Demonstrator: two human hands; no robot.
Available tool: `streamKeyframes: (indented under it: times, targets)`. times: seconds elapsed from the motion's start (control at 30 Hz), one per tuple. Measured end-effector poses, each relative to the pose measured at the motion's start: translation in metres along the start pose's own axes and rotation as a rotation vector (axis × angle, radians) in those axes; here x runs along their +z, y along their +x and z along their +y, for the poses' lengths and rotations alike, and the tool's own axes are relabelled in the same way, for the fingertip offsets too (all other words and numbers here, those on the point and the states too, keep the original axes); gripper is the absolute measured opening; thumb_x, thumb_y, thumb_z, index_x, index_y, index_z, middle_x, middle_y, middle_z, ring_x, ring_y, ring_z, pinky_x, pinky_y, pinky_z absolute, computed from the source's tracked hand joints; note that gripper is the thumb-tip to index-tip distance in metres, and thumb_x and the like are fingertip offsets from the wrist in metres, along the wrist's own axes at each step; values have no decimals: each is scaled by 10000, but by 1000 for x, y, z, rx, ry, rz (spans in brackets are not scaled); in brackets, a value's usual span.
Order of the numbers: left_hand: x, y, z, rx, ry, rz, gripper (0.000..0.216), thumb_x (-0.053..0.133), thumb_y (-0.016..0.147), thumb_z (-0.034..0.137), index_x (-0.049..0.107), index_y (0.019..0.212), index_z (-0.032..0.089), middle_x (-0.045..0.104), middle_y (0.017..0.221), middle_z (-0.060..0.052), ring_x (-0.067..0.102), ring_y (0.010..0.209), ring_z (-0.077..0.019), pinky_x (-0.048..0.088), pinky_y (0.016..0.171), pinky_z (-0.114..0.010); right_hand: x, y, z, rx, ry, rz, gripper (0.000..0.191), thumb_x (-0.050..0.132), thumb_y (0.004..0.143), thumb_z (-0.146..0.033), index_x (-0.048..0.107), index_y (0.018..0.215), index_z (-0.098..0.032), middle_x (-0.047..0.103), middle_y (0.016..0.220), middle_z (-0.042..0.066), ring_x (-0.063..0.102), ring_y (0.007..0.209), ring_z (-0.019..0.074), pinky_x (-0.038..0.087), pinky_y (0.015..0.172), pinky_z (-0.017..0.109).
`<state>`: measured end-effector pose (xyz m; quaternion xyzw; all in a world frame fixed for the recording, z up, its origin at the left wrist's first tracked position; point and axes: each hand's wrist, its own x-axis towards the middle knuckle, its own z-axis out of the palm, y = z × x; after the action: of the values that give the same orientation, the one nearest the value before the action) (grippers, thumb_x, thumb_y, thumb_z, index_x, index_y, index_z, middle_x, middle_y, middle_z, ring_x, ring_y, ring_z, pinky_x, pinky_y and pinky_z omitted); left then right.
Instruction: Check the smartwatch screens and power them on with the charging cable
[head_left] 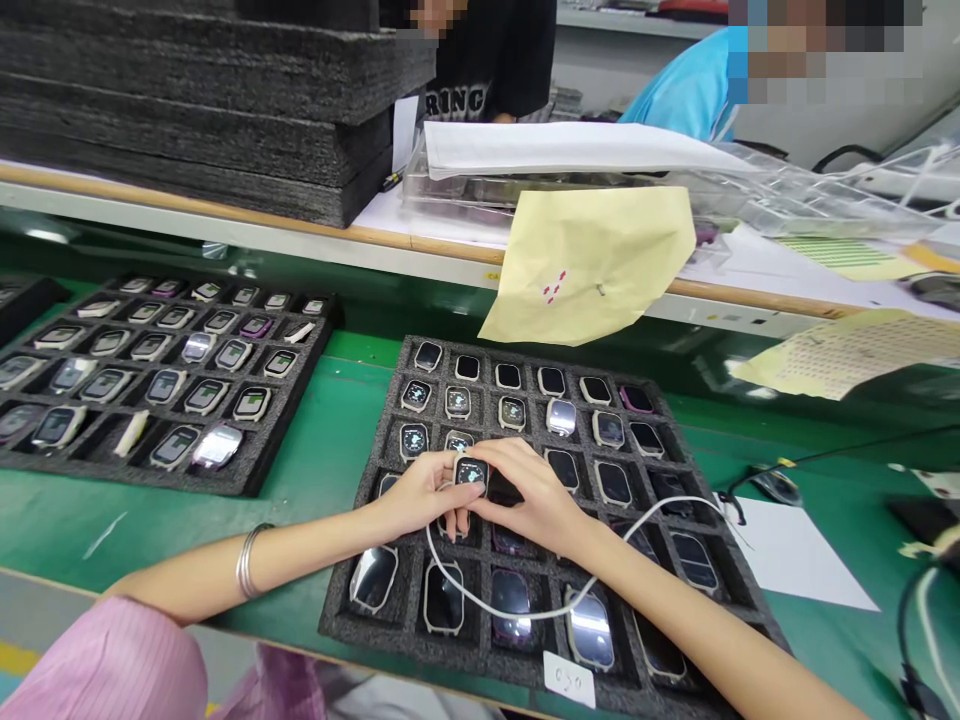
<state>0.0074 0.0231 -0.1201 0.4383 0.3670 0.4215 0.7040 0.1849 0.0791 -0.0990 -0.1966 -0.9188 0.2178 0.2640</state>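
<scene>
A small square smartwatch without a strap, its dial lit, is held above the right-hand foam tray. My left hand grips the watch from its left side, with some fingers curled beneath. On the other side, my right hand pinches the watch's right edge between thumb and fingers. A white cable comes out below my left hand and loops over the tray to the right; whether it touches the watch is hidden. Watches sit in the tray's compartments, several with lit dials, most with dark screens.
Another black foam tray of watches lies left on the green bench. Stacked foam trays and clear plastic boxes stand on the shelf behind. Yellow paper hangs from its edge. White paper lies right. Two people are beyond.
</scene>
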Motion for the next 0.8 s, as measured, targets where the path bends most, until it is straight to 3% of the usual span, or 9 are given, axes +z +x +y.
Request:
streamKeyframes:
  times: [0.2, 0.8]
  targets:
    - [2, 1, -1, 4, 19, 1, 383, 678, 757, 454, 527, 881, 126, 609, 498, 16, 547, 372, -107, 455, 388, -191, -2, 0, -2, -61, -49, 3, 365, 636, 864, -277, 515, 1192, -170, 637, 1071, 108, 588, 988, 245, 477, 841, 406]
    - [2, 0, -3, 1, 88, -20, 440, 653, 767, 494, 526, 946, 112, 594, 511, 17, 541, 381, -105, 463, 386, -194, -4, -1, -8, -51, -83, -24, 357, 643, 855, -266, 522, 1174, -159, 647, 1042, 113, 600, 977, 254, 471, 844, 419]
